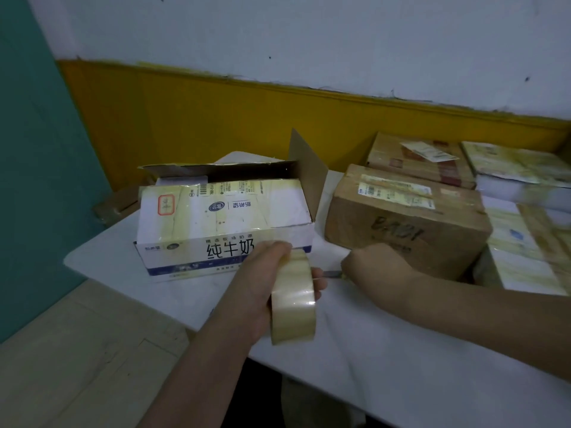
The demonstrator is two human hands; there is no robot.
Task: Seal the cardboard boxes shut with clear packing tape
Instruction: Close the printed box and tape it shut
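left hand [262,282] grips tape roll [293,298] | right hand [367,264] grasp unclear | milk box [222,217] open

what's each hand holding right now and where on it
The left hand grips the roll of clear packing tape around its rim. The right hand is curled round a small blade-like tool, too blurred to name.

Left hand [262,282]: showing bare, no glove, ring or watch visible.
Right hand [370,264]: showing bare, no glove.
Forearms: both showing uncovered to the frame edge, no sleeve reaching into view.
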